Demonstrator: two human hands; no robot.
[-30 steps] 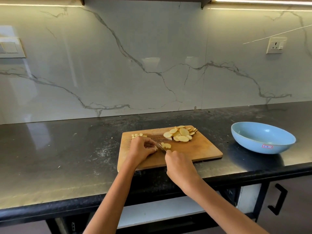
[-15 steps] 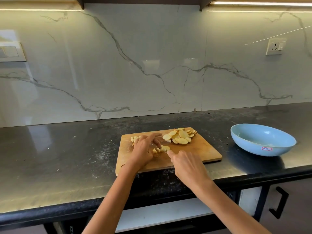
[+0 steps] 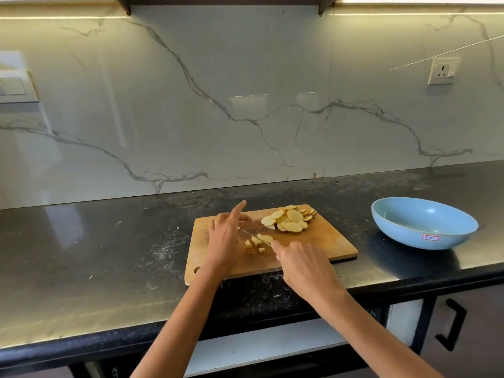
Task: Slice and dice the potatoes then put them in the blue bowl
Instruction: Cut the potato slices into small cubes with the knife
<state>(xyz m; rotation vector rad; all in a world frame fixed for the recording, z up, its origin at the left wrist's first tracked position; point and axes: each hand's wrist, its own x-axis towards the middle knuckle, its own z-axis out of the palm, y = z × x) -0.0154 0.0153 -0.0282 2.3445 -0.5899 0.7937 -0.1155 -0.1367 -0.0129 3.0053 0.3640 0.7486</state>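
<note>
A wooden cutting board [image 3: 321, 242] lies on the black counter. At its far edge sits a pile of round potato slices [image 3: 289, 221]. Near the board's middle are a few small diced pieces [image 3: 257, 241]. My right hand [image 3: 305, 268] grips a knife whose handle is hidden in the fist; the blade [image 3: 252, 232] lies low over the board by the diced pieces. My left hand [image 3: 225, 236] hovers over the board's left part with fingers spread and the index finger pointing up, holding nothing. The blue bowl [image 3: 424, 223] stands to the right of the board and looks empty.
The marble backsplash rises behind the counter, with a wall socket [image 3: 443, 70] at upper right and a switch plate [image 3: 16, 87] at left. The counter's front edge runs below the board, with a cupboard handle [image 3: 451, 324] at lower right.
My left hand has let go of the potato pieces and lifted, its fingers spreading. The cut pieces now lie exposed beside the blade. My right hand shifted slightly right.
</note>
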